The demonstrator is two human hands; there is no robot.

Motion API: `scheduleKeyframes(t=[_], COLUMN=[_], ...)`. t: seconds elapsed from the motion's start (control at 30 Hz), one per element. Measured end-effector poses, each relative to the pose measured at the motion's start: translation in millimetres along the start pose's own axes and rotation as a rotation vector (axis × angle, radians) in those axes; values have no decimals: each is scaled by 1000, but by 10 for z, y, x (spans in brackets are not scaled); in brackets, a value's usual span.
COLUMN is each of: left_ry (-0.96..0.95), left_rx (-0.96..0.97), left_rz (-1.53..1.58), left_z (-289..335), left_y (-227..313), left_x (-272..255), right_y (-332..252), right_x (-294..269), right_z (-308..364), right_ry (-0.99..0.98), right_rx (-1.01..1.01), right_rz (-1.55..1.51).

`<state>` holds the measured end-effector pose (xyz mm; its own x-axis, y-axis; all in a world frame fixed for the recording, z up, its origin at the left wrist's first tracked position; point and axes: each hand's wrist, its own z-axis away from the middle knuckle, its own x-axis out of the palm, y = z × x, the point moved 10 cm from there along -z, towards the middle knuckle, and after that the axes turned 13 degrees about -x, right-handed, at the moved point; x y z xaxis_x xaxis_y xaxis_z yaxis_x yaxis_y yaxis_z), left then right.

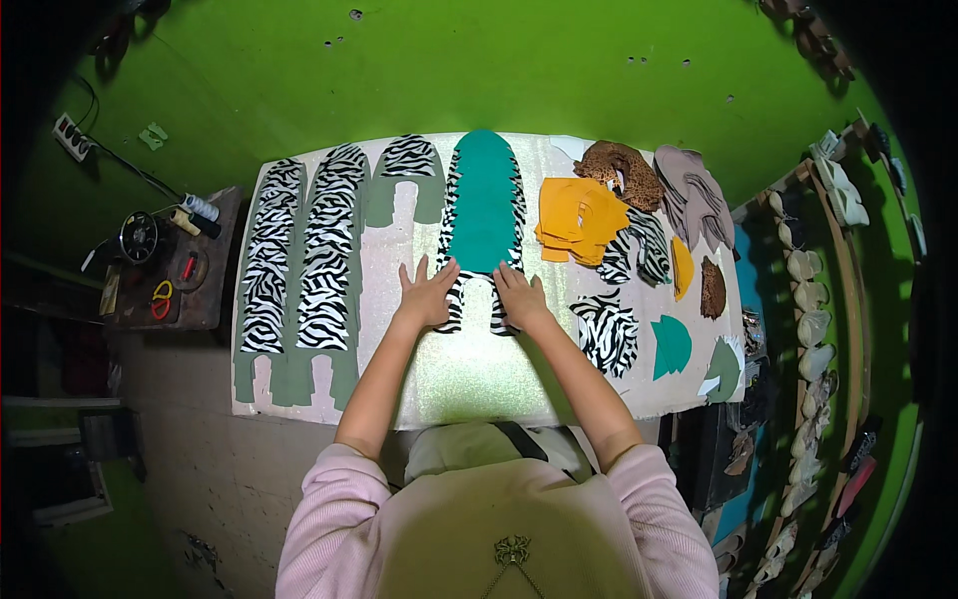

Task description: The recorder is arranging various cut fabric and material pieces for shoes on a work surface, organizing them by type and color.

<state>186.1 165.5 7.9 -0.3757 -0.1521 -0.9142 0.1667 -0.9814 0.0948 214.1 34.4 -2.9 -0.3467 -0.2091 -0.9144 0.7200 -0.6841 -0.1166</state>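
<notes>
A column of overlapping teal cut-out pieces (484, 205) with rounded tops runs down the middle of the table, laid over zebra-print pieces (452, 317) whose edges stick out on both sides. At its near end, my left hand (429, 296) lies flat with fingers spread on the left leg of the nearest U-shaped zebra-print piece. My right hand (519, 298) rests on the opposite leg, fingers stretched out. Left of them, two rows of zebra-print pieces (324, 250) overlap on olive-green backing pieces (289, 379). A shorter olive piece (429, 200) with a zebra-print top lies beside the teal column.
The pale table (469, 389) holds yellow pieces (579, 215), leopard-print pieces (624, 170), mauve pieces (694, 190) and a zebra-print pile (605, 334) at right. A side stand (190, 290) carries orange-handled scissors (162, 299) and thread spools (202, 207). Shoe forms (813, 329) line the right-hand racks.
</notes>
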Motion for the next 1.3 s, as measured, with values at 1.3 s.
scheduleKeyframes(t=[1.3], left_ry=[696], left_rx=[409], left_rz=[362], left_z=[186], left_y=[2726], left_x=[-446], right_y=[1794], right_x=[-310], right_z=[2463], right_ry=[1030], right_rx=[226], right_rz=[-220])
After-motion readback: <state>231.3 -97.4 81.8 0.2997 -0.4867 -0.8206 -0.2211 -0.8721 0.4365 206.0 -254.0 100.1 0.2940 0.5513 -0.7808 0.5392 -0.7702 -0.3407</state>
